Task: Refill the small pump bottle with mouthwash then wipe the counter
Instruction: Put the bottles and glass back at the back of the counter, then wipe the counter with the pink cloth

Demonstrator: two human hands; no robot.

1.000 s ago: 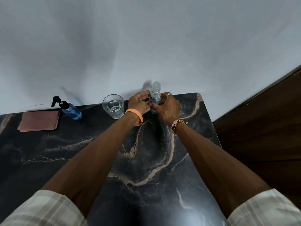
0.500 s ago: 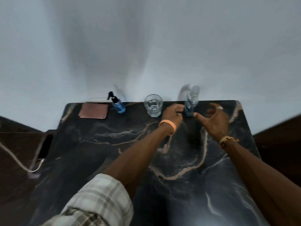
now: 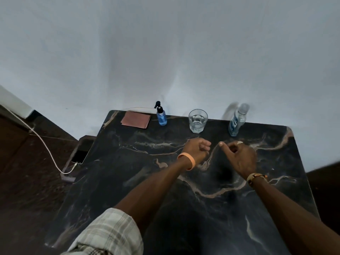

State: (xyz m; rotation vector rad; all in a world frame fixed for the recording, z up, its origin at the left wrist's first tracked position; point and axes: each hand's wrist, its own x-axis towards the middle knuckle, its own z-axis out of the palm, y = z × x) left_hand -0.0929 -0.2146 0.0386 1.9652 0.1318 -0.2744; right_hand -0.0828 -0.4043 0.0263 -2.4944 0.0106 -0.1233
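The small pump bottle [image 3: 161, 117], blue liquid under a black pump, stands at the back of the dark marble counter [image 3: 128, 181]. Further right along the back edge stands the clear mouthwash bottle [image 3: 237, 120] with a blue label, upright and untouched. A folded reddish-brown cloth [image 3: 135, 119] lies left of the pump bottle. My left hand [image 3: 197, 148] hovers in front of the glass with its fingers curled in and nothing visible in it. My right hand [image 3: 240, 155] hovers in front of the mouthwash bottle, thumb out, fingers loosely bent, holding nothing.
A drinking glass [image 3: 198, 122] with a little clear liquid stands between the two bottles. A phone [image 3: 79, 156] on a white cable [image 3: 46, 146] lies on a low ledge left of the counter. A pale wall rises right behind the counter.
Both hands have let go of the mouthwash bottle and drawn back toward me. The camera has swung left, so the counter's left edge and the phone now show.
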